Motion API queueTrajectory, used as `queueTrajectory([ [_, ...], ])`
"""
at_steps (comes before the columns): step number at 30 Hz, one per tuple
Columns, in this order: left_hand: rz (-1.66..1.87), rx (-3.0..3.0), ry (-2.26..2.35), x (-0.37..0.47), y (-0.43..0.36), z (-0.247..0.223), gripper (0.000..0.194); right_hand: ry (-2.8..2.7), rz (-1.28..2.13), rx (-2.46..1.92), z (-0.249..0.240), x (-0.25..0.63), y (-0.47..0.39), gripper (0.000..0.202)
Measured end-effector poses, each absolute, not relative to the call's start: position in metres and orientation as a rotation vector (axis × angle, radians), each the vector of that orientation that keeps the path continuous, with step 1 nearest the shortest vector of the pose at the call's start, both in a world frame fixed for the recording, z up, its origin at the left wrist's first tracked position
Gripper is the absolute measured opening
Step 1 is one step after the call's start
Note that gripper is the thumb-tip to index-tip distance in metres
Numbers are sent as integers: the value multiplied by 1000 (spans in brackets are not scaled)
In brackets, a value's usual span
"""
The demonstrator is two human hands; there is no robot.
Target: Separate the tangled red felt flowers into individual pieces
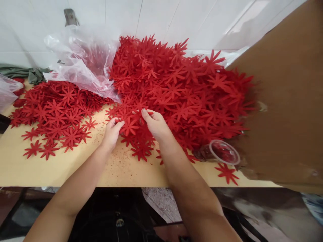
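Observation:
My left hand pinches a petal tip of a red flower-shaped cutout between thumb and fingers. To its right, my right hand is closed with the thumb pressed on the fingers, gripping another red piece of the same kind. Both hands are over the front edge of a large heap of red flower cutouts. A smaller, flatter pile of red cutouts spreads on the table to the left. Whether the pieces in my two hands are joined, I cannot tell.
A crumpled clear plastic bag stands behind the left pile. On the right, a clear plastic cup lies tipped over beside a single red cutout. A tall brown cardboard sheet bounds the table's right end. A white wall rises behind.

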State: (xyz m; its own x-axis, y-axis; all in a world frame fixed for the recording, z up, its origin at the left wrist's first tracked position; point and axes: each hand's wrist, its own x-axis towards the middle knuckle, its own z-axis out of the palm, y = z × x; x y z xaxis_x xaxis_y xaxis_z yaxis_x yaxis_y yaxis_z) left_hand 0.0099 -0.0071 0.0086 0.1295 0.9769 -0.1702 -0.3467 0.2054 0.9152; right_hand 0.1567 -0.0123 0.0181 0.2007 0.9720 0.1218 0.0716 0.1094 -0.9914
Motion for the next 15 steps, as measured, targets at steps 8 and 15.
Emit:
queueTrajectory([
  [8,1238,807,932,6,0,4,14,-956,1080,-1170,20,155,-19,37],
  [15,1216,842,951,4,-2,3,9,-1046,1048,-1243,23,151,-25,44],
])
